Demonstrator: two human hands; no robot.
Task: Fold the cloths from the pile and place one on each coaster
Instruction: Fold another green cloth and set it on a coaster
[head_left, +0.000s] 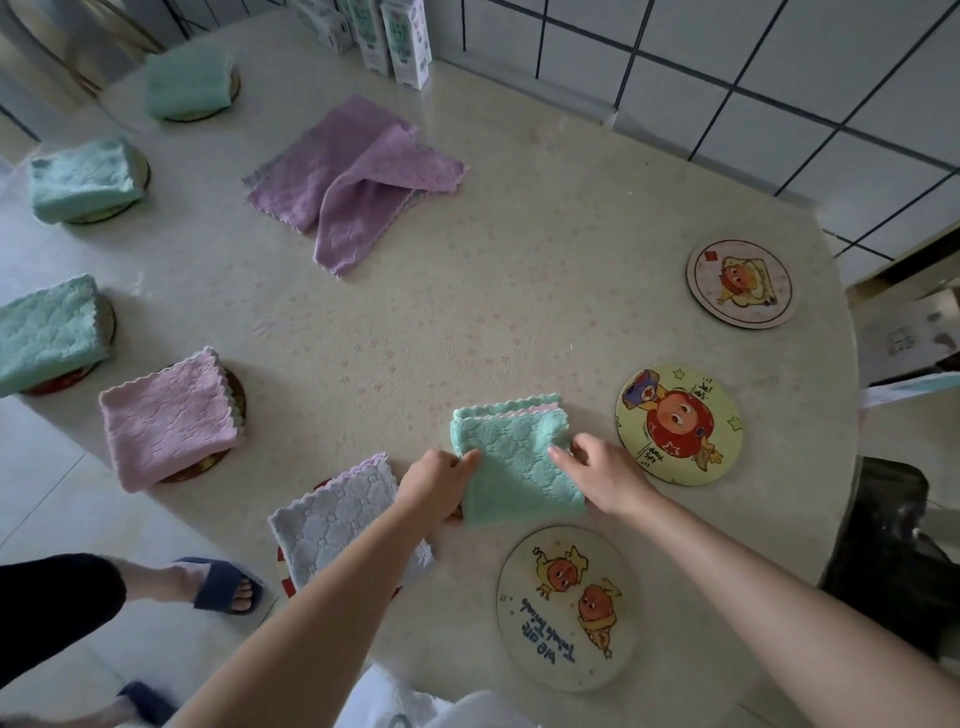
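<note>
Green cloth (511, 462) on table, btwn both hands' grip

Your hands frame a mint-green cloth (511, 462) with a quilted weave and a pink underside. At nine o'clock lies a pink cloth (169, 421); at eleven, the lilac pile (353, 182). At three o'clock, a yellow coaster (678, 423) shows a red cartoon figure.

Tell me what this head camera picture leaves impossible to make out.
- Coaster designs under the five folded cloths, e.g. the pink cloth: covered.
- Print on the cartons: cut by the top edge, too small.
- Left hand fingertips: tucked under the green cloth.
- How many purple cloths remain piled: overlapping.
- Dark object beyond the table: shadowed.
</note>
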